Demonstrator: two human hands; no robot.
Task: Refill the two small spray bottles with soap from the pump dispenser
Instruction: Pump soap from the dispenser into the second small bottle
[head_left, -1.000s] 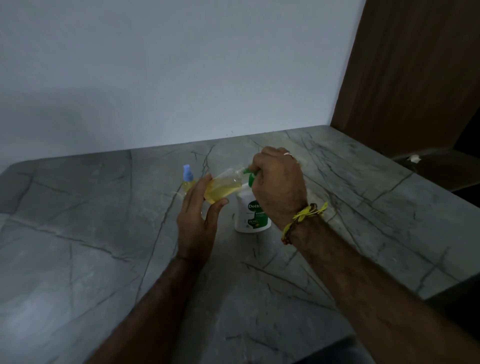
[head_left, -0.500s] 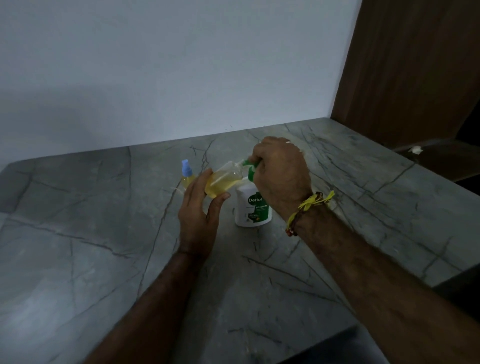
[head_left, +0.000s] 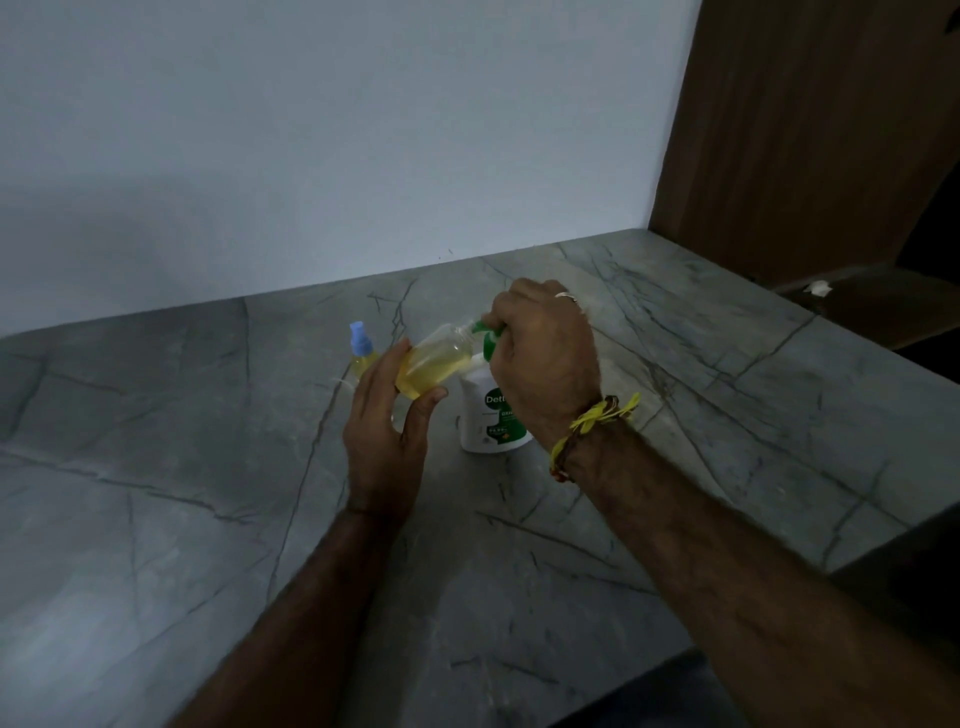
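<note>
My left hand (head_left: 387, 431) grips a small clear spray bottle (head_left: 434, 360) with its cap off, tilted so its mouth meets the green nozzle of the pump dispenser. Yellow soap fills much of that bottle. The white pump dispenser (head_left: 491, 415) with a green label stands upright on the counter. My right hand (head_left: 543, 358) curls over its green pump head and hides most of it. A second small spray bottle (head_left: 360, 349), yellow inside with a blue spray cap, stands upright just behind my left hand.
The grey marble counter (head_left: 208, 493) runs to a white wall at the back. A brown wooden panel (head_left: 810, 130) rises at the right, with a lower ledge and a small white scrap (head_left: 818, 287) beside it. The counter's front edge lies at the lower right.
The hands, tilted bottle and dispenser keep the same pose. The view has shifted slightly, and the yellow soap level looks much the same.
</note>
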